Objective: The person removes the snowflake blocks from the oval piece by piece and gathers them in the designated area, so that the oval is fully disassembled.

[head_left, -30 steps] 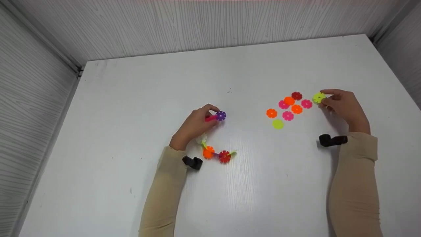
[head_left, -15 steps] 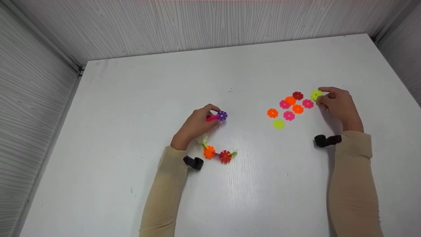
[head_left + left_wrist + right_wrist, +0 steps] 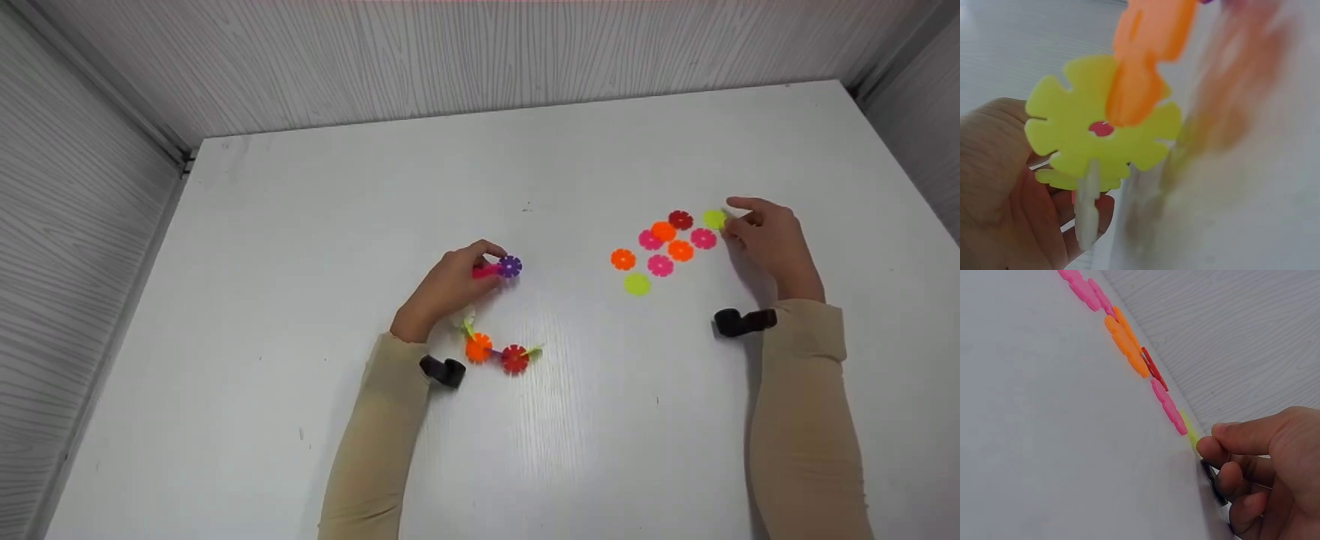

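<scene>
Between thumb and fingers, my left hand (image 3: pixel 442 289) pinches a pink interlocking flower disc (image 3: pixel 486 271) that has a purple disc (image 3: pixel 510 266) slotted on its end. From there a chain of such discs curves below the hand, ending in an orange disc (image 3: pixel 478 348), a red one (image 3: pixel 514 359) and a yellow-green one. The left wrist view has a yellow disc (image 3: pixel 1061 124) with white and orange ones slotted in. My right hand (image 3: pixel 772 240) hovers by a flat yellow disc (image 3: pixel 712 218), index finger raised off it. A black piece (image 3: pixel 1213 481) lies under its curled fingertips.
Loose discs lie left of my right hand: a dark red one (image 3: pixel 681 220), several orange (image 3: pixel 680 250) and pink ones (image 3: pixel 661 265), and another yellow one (image 3: pixel 637 284). White panels (image 3: pixel 480 60) stand behind and beside the white table (image 3: pixel 337 195).
My right hand has shifted a little left with the yellow disc, which now lies flat beside the others, the index finger off it. The left hand and chain stay nearly still.
</scene>
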A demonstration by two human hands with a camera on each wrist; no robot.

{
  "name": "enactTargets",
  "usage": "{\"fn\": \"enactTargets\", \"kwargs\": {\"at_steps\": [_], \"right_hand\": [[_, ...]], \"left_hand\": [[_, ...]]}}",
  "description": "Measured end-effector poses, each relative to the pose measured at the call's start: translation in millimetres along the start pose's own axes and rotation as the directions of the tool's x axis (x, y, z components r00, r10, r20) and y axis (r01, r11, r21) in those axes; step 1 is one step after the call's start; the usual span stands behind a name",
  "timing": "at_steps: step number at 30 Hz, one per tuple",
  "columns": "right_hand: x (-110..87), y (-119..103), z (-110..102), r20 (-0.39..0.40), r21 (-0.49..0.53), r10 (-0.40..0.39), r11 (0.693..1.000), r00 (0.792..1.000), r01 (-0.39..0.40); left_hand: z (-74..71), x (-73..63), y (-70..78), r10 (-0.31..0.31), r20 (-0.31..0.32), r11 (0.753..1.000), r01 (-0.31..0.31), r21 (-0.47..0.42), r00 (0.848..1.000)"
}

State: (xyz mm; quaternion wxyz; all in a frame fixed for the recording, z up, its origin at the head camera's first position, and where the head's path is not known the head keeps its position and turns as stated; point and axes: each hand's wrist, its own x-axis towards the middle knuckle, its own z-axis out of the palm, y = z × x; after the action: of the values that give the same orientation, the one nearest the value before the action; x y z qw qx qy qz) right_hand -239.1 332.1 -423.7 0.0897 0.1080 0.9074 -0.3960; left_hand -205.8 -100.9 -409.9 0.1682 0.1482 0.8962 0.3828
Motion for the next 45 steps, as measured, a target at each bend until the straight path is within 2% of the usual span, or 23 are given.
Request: {"fn": "enactTargets", "kwargs": {"at_steps": [4, 9, 13, 20, 27, 36, 41, 45], "right_hand": [[-1.9, -2, -3, -0.013, 0.030, 0.011, 1.000, 1.000, -0.010], [-5.3, -9, -5, -0.030, 0.080, -0.021, 0.997, 0.999, 0.024], [-8.3, -20, -3, -0.042, 0.112, -0.053, 0.992, 0.998, 0.057], [-11.6, -41, 7, -0.035, 0.089, -0.155, 0.984, 0.987, 0.157], [-13.3, -57, 16, 0.013, 0.052, -0.191, 0.980, 0.982, 0.190], [-19.7, -76, 35, 0.087, 0.051, -0.271, 0.962, 0.959, 0.268], [-23.1, -87, 48, 0.112, 0.042, -0.337, 0.941, 0.935, 0.335], [-27.3, -95, 59, 0.155, 0.031, -0.359, 0.933, 0.920, 0.359]], "left_hand": [[0.1, 0.9, -0.6, 0.001, 0.005, 1.000, -0.001, 0.005, 1.000], [0.2, 1.1, -1.0, 0.007, 0.003, 1.000, -0.007, -0.014, 1.000], [0.4, 0.6, -1.3, -0.011, -0.001, 0.999, 0.010, -0.032, 1.000], [1.0, -0.2, 0.9, -0.032, -0.026, 0.999, 0.032, -0.011, 0.999], [2.1, 0.6, 1.8, -0.039, -0.039, 0.999, 0.039, -0.005, 0.998], [2.5, -0.4, 2.7, -0.036, -0.028, 0.999, 0.036, -0.001, 0.999], [3.0, -0.1, 2.9, -0.023, -0.031, 1.000, 0.023, 0.004, 0.999], [3.8, 0.2, 2.8, -0.002, -0.035, 1.000, 0.002, 0.012, 0.999]]}}
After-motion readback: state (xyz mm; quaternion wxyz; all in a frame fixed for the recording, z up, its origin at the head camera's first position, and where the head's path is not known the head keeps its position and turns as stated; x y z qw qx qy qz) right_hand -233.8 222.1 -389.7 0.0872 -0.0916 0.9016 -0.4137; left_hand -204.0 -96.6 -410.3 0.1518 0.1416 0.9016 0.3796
